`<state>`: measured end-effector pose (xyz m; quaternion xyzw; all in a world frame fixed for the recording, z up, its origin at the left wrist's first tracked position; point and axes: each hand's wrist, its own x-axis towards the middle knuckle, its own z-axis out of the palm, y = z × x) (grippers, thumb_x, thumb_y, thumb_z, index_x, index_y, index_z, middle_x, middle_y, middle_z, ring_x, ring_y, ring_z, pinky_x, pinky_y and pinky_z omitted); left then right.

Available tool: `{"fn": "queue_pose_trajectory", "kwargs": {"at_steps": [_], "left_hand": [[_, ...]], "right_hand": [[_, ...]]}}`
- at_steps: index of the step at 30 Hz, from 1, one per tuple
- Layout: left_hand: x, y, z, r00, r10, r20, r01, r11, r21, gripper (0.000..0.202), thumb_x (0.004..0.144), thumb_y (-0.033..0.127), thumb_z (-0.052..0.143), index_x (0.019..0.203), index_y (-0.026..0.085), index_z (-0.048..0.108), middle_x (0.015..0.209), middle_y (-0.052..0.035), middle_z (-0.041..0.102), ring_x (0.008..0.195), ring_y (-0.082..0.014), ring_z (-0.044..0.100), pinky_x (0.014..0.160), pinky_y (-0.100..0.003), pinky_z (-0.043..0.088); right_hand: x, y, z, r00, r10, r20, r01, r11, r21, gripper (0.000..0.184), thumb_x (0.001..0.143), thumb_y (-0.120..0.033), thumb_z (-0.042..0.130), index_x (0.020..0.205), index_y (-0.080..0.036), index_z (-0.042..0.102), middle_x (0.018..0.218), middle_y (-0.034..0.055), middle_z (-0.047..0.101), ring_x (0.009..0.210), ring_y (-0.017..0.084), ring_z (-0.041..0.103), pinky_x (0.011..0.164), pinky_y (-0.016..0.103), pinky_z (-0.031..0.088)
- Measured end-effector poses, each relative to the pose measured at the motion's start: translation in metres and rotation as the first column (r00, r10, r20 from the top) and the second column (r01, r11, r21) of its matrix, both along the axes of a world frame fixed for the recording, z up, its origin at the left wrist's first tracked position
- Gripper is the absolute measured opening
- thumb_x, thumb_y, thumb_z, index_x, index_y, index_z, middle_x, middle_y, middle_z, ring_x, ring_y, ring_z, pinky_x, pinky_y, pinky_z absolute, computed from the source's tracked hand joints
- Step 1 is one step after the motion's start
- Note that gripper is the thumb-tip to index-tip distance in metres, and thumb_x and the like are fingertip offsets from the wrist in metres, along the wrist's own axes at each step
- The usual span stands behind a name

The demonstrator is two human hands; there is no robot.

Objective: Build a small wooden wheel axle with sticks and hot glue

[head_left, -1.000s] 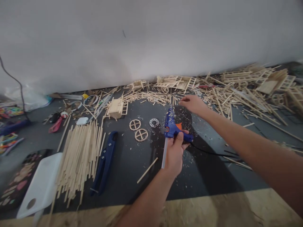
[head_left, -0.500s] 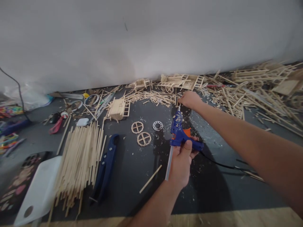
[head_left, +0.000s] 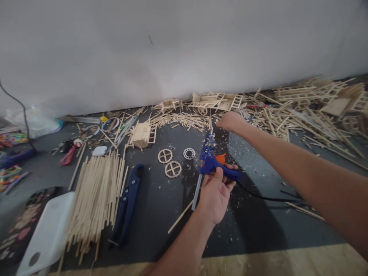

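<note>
My left hand grips a blue glue gun with an orange trigger, its nozzle pointing away and a clear glue stick poking out the back. My right hand reaches past the nozzle, fingers curled down over the scattered short wooden sticks. What its fingers hold, if anything, is hidden. A black cord trails right from the gun. Two wooden spoked wheels and a metal bearing ring lie just left of the gun.
A bundle of long wooden sticks and a blue cutter lie on the left. A white board sits at the lower left. Small stick-built frames and a block stand near the white wall. A dense stick pile fills the right.
The view shifted a little. My right hand stays over the short sticks with its fingers curled lower. My left hand has tilted the glue gun slightly, thumb loosened.
</note>
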<state>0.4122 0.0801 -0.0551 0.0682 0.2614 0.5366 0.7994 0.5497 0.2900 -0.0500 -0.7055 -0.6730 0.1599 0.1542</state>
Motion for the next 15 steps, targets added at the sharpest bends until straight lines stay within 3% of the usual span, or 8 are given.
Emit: {"fn": "queue_pose_trajectory", "kwargs": {"at_steps": [4, 7, 9, 10, 15], "left_hand": [[-0.001, 0.0, 0.0, 1.0, -0.005, 0.012, 0.005, 1.0, -0.008, 0.013, 0.08, 0.029, 0.065, 0.086, 0.018, 0.06, 0.088, -0.0022, 0.063, 0.096, -0.0204, 0.061, 0.092, -0.046, 0.045], [0.0, 0.0, 0.001, 1.0, -0.026, -0.014, 0.026, 1.0, 0.006, 0.01, 0.079, 0.026, 0.064, 0.083, 0.017, 0.06, 0.086, -0.0015, 0.061, 0.091, -0.0192, 0.06, 0.088, -0.047, 0.048], [0.001, -0.001, 0.002, 0.998, -0.044, -0.042, 0.045, 0.999, 0.015, 0.011, 0.077, 0.025, 0.066, 0.08, 0.017, 0.06, 0.083, -0.0014, 0.06, 0.089, -0.0185, 0.059, 0.084, -0.045, 0.05], [0.002, -0.001, 0.002, 0.997, -0.047, -0.059, 0.049, 0.999, 0.02, 0.011, 0.075, 0.024, 0.067, 0.078, 0.016, 0.06, 0.082, -0.0012, 0.06, 0.087, -0.0181, 0.059, 0.082, -0.044, 0.05], [0.005, -0.001, 0.003, 0.988, -0.021, -0.155, 0.03, 0.998, 0.056, 0.018, 0.071, 0.028, 0.072, 0.076, 0.015, 0.059, 0.077, 0.0002, 0.057, 0.079, -0.0153, 0.058, 0.079, -0.039, 0.052]], "right_hand": [[0.019, -0.034, 0.018, 0.995, -0.085, -0.058, 0.081, 0.994, -0.067, 0.013, 0.074, -0.023, 0.058, 0.062, -0.017, 0.061, 0.064, 0.0109, 0.064, 0.079, 0.03, 0.064, 0.065, 0.036, 0.047], [0.024, -0.073, 0.027, 0.972, -0.115, -0.205, 0.102, 0.992, -0.072, 0.016, 0.084, -0.028, 0.046, 0.081, -0.019, 0.058, 0.077, 0.0078, 0.068, 0.068, 0.02, 0.065, 0.054, 0.029, 0.047], [0.022, -0.1, 0.03, 0.814, -0.131, -0.565, 0.11, 0.991, -0.071, 0.016, 0.085, -0.032, 0.048, 0.093, -0.021, 0.054, 0.086, 0.0072, 0.068, 0.066, 0.018, 0.065, 0.049, 0.026, 0.046], [0.019, -0.113, 0.031, 0.746, -0.132, -0.652, 0.129, 0.99, -0.053, 0.017, 0.083, -0.034, 0.051, 0.093, -0.021, 0.054, 0.083, 0.006, 0.067, 0.064, 0.017, 0.064, 0.048, 0.026, 0.045], [0.001, -0.156, 0.025, 0.513, -0.036, -0.858, 0.119, 0.992, 0.029, 0.022, 0.076, -0.037, 0.062, 0.09, -0.021, 0.056, 0.074, 0.0005, 0.063, 0.064, 0.014, 0.06, 0.06, 0.028, 0.05]]}}
